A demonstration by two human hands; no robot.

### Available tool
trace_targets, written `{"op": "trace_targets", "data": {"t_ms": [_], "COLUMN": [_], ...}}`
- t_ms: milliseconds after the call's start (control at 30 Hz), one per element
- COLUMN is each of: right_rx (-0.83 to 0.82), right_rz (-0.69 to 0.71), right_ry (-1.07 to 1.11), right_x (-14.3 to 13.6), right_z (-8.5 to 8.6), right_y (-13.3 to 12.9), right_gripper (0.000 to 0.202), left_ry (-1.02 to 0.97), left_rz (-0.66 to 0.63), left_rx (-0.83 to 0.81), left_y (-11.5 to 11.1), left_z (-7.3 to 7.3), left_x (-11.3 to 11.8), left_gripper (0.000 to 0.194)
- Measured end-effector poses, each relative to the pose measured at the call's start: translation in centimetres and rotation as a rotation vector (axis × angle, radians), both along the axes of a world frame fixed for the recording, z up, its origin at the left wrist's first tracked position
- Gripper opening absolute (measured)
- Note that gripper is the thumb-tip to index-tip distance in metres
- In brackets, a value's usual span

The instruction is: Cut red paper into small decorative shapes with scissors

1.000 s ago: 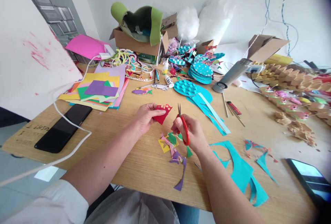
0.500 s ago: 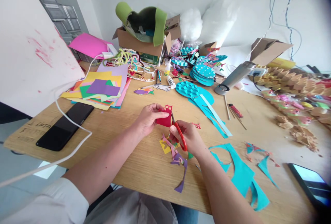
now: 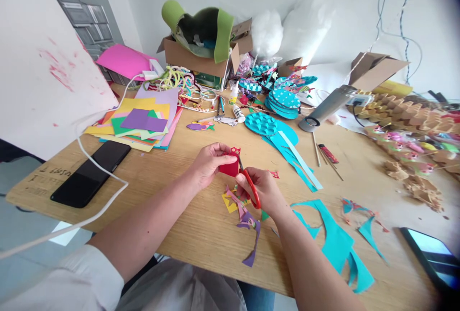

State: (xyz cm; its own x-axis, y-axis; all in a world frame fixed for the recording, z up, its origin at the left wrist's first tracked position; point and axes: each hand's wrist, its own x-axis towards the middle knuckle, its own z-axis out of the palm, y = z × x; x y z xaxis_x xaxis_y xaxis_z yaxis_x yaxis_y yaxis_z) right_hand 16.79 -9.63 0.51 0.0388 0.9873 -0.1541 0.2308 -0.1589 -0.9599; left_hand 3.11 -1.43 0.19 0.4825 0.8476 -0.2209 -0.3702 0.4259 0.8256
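Between the thumb and fingers of my left hand (image 3: 210,163) is a small piece of red paper (image 3: 229,168) with a patterned upper edge. My right hand (image 3: 264,189) is closed around the red handles of a pair of scissors (image 3: 254,190). Their dark blades reach up to the right edge of the red paper; whether they are fully closed I cannot tell. On the table below both hands lie purple, pink and yellow paper scraps (image 3: 247,220). A small red scrap (image 3: 274,174) rests just beyond my right hand.
Blue offcuts (image 3: 332,239) lie right of my right forearm. Stacked coloured paper (image 3: 143,102) and a black phone (image 3: 91,172) sit at left, a white cable (image 3: 122,187) crossing the phone. Farther back are a glue bottle (image 3: 238,113), a grey flask (image 3: 327,107) and a cardboard box (image 3: 197,64).
The red paper's patterned upper edge stands lower and looks tilted beside the blades. Both hands keep nearly the same place and grip. The view has shifted slightly.
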Motion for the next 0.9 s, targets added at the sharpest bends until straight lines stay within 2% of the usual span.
{"op": "trace_targets", "data": {"t_ms": [167,533,900], "right_rx": [-0.029,0.015,-0.001], "right_rz": [0.005,0.098,0.091], "right_ry": [0.045,0.028,0.032], "right_x": [-0.15,0.08,0.11], "right_z": [-0.06,-0.43,-0.59], "right_y": [0.09,0.03,0.08], "right_gripper": [0.05,0.051,0.053], "left_ry": [0.013,0.017,0.017], "left_rz": [0.01,0.011,0.012], "left_rx": [0.015,0.018,0.009], "left_y": [0.12,0.17,0.1], "left_z": [-0.25,-0.45,-0.23], "left_x": [0.06,0.11,0.12], "left_gripper": [0.029,0.025,0.026]}}
